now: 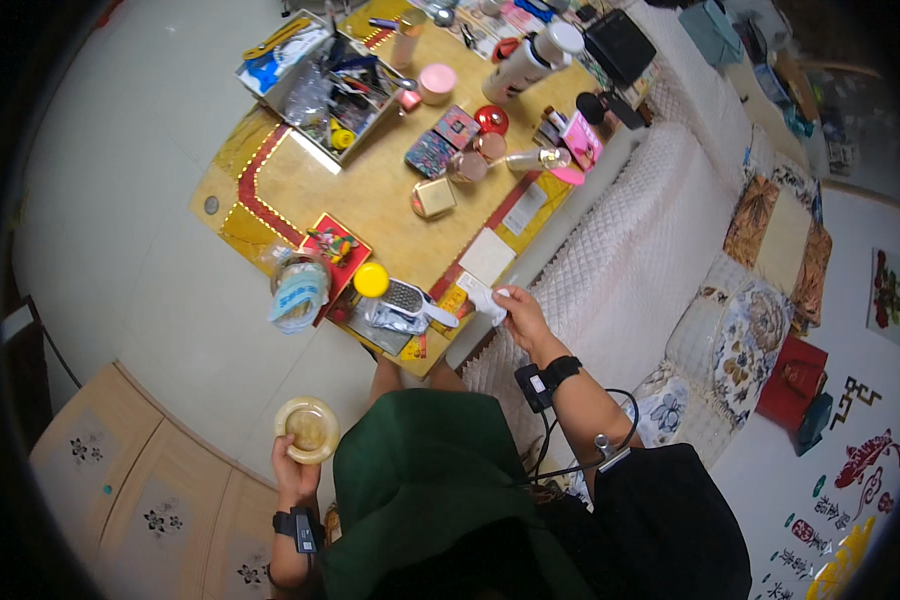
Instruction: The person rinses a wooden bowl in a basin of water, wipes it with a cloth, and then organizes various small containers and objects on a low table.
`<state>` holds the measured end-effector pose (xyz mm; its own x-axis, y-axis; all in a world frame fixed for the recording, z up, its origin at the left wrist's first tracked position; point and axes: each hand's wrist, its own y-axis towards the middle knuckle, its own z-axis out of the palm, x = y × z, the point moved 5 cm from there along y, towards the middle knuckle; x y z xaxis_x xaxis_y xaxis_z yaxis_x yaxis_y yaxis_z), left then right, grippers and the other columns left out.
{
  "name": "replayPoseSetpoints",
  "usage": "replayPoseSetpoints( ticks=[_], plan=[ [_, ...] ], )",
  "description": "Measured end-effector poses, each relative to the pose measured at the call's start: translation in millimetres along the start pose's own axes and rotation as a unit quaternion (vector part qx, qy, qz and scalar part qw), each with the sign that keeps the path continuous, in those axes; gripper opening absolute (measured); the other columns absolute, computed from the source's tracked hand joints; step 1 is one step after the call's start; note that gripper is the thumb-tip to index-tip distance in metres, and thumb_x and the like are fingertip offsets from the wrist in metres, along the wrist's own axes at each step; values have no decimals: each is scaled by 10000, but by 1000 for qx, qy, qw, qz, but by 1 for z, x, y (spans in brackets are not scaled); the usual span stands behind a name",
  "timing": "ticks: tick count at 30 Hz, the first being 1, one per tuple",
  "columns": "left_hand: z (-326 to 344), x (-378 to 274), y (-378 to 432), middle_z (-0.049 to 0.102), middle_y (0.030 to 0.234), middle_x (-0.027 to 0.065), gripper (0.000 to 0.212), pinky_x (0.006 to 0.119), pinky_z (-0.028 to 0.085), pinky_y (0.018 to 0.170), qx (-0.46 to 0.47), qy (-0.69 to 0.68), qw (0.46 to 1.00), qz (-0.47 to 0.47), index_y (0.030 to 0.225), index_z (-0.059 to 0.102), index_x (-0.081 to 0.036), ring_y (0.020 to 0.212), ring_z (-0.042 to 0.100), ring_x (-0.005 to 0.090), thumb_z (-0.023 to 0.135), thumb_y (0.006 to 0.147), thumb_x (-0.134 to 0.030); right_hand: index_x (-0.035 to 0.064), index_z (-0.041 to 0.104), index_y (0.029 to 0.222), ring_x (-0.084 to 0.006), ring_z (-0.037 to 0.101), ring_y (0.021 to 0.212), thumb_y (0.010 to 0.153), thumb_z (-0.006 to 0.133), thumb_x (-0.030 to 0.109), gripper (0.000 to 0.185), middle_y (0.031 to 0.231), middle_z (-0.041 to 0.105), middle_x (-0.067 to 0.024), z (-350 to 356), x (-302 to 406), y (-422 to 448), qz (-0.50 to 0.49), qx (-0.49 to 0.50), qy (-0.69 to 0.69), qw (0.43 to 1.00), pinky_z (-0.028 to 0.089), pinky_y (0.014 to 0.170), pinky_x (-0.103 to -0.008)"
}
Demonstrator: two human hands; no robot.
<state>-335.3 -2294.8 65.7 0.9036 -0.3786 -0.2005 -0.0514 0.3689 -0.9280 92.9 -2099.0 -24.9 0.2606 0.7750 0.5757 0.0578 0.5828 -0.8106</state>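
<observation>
At the lower left, my left hand (295,472) grips a pale round dish (307,430), held out over the floor beside the green garment on my lap. My right hand (523,318) pinches a crumpled white tissue or cloth (486,298) at the near right edge of the yellow patterned table (330,176). Left of that hand lie a grater with a white handle (405,296), a yellow round lid (371,280) and a small silvery packet (396,319). A flat pale square (487,256) lies just beyond the tissue.
An open box of small items (345,112) stands at the table's far left. Jars, a gold-lidded jar (435,198) and a white spray bottle (525,64) stand farther back. A jar with a blue-white wrapper (300,292) sits at the left edge. A quilted sofa (615,217) borders the right.
</observation>
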Motion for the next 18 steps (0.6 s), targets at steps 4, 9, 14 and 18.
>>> replayPoseSetpoints(
  ticks=[4,9,14,18],
  plan=[
    [25,23,7,584,1133,107,405,423,431,949,11,44,999,-24,1156,515,-28,1067,556,262,529,772,-155,39,585,963,-149,531,803,762,689,73,229,947,536,-68,-26,-4,25,-208,-124,-181,953,447,722,-248],
    [53,51,9,583,1142,99,445,436,427,955,10,94,994,-50,1173,515,-39,1072,553,262,545,745,-161,64,591,951,-237,519,853,727,670,24,240,961,483,-111,3,-22,6,-328,-93,-343,875,449,764,-309],
    [58,75,17,565,1176,125,465,447,414,970,9,112,992,-58,1195,496,-23,1098,539,284,533,755,-168,137,670,994,-245,528,923,701,643,30,313,946,531,-45,11,-57,4,-374,-44,-481,792,459,789,-350],
    [62,94,25,568,1179,120,492,460,411,972,10,117,991,-67,1205,498,-40,1106,537,287,538,730,-161,142,672,994,-226,540,901,759,593,60,261,937,543,-49,7,-52,20,-405,-17,-472,783,473,746,-323]
  ],
)
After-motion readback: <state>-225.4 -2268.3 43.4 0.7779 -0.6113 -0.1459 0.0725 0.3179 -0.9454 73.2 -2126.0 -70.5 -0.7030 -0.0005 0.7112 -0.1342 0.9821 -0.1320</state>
